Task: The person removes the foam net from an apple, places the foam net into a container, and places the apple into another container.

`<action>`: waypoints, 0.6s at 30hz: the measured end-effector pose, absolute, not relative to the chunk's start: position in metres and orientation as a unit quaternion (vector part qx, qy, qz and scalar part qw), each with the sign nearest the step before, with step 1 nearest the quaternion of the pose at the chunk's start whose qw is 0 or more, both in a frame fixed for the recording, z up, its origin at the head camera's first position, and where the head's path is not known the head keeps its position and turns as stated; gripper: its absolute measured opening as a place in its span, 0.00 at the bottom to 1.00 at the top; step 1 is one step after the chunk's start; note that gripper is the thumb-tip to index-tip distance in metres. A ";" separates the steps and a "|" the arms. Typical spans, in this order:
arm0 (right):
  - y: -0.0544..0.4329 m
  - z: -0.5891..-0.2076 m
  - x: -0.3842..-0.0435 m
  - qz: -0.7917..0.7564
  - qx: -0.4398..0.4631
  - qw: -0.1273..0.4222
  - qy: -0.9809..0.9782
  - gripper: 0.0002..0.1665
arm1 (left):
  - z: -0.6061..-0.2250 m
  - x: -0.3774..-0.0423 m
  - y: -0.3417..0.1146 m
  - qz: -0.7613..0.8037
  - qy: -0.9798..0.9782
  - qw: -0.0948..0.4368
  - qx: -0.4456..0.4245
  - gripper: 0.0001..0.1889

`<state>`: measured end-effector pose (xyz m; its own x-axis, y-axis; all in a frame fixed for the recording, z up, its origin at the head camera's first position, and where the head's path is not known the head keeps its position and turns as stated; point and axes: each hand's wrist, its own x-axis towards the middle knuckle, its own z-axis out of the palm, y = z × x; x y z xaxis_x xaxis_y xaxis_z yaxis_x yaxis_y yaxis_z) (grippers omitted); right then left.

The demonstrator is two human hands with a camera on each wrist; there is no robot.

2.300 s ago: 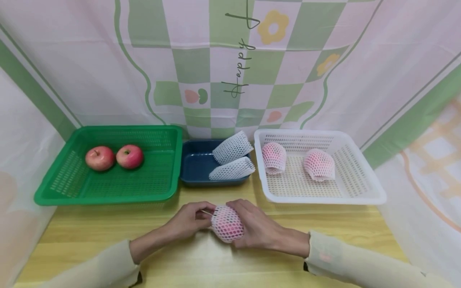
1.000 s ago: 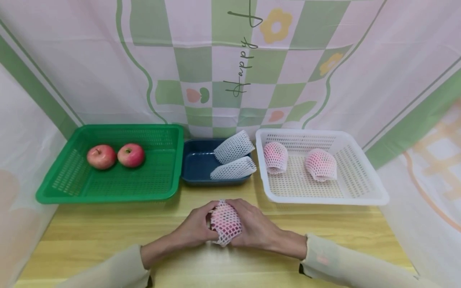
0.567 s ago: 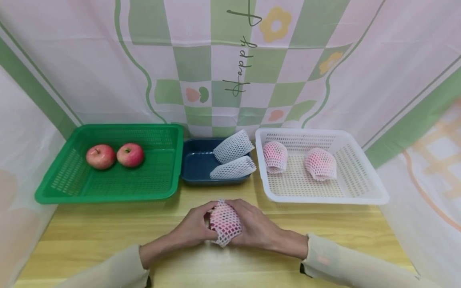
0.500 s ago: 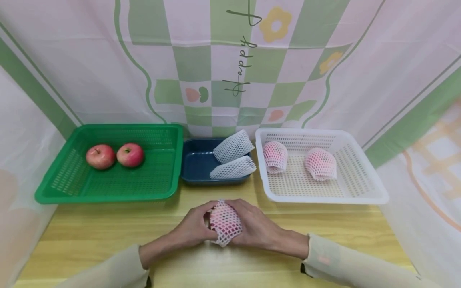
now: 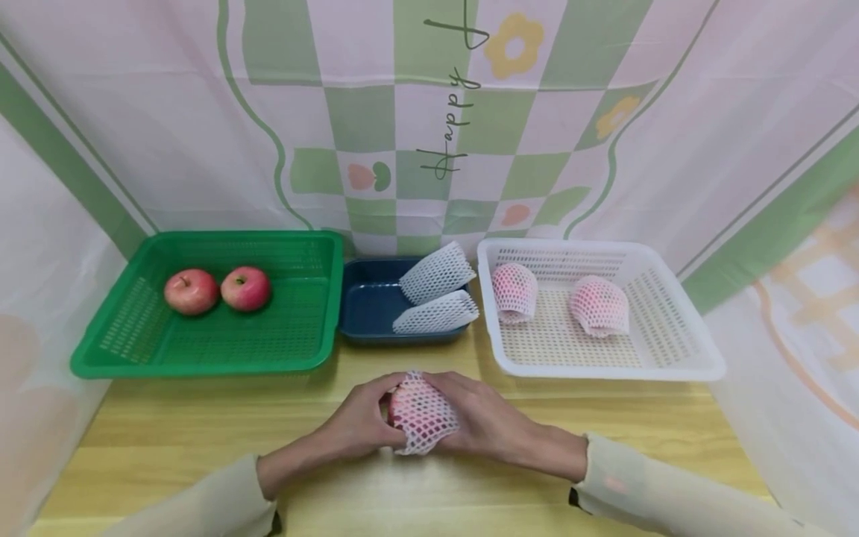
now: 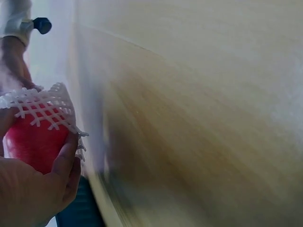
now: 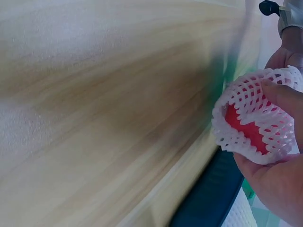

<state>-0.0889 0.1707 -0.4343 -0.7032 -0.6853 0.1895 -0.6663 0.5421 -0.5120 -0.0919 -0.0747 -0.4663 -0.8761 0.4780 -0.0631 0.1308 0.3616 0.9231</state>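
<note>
Between both hands, above the near part of the table, is a red apple (image 6: 38,142) partly covered by a white foam net sleeve (image 5: 426,410). My left hand (image 5: 359,419) grips the apple's left side, where bare red skin shows in the left wrist view. From the right, my right hand (image 5: 486,419) holds the netted side, its thumb lying on the mesh in the right wrist view. The net's edge spreads loosely around the fruit, and red skin (image 7: 246,127) shows through its opening. Some fingertips are hidden behind the apple.
A green basket (image 5: 201,371) at the left holds two bare apples (image 5: 246,289). The dark blue tray (image 5: 369,298) in the middle holds two foam nets (image 5: 436,313). At the right, a white basket (image 5: 604,371) contains two netted apples (image 5: 599,306). A printed curtain (image 5: 362,119) hangs behind.
The left hand has moved from the net's edge to a grip around the apple's side. Just now the right hand has shifted slightly right, stretching the net that way and baring more apple.
</note>
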 end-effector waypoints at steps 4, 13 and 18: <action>0.173 -0.433 -0.089 -0.280 -0.386 0.011 0.879 0.52 | -0.465 -0.092 -0.075 0.535 0.807 0.162 0.192 0.47; 0.177 -0.428 -0.090 -0.278 -0.385 -0.021 0.880 0.40 | -0.461 -0.093 -0.079 0.520 0.821 0.152 0.182 0.48; 0.180 -0.425 -0.091 -0.283 -0.403 -0.046 0.869 0.28 | -0.461 -0.093 -0.080 0.520 0.821 0.162 0.170 0.48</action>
<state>-0.0914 0.1798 -0.4250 -0.6713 -0.6741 0.3081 -0.7263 0.5154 -0.4548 -0.0930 -0.0804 -0.4607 -0.8896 0.4478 -0.0901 0.1100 0.4015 0.9092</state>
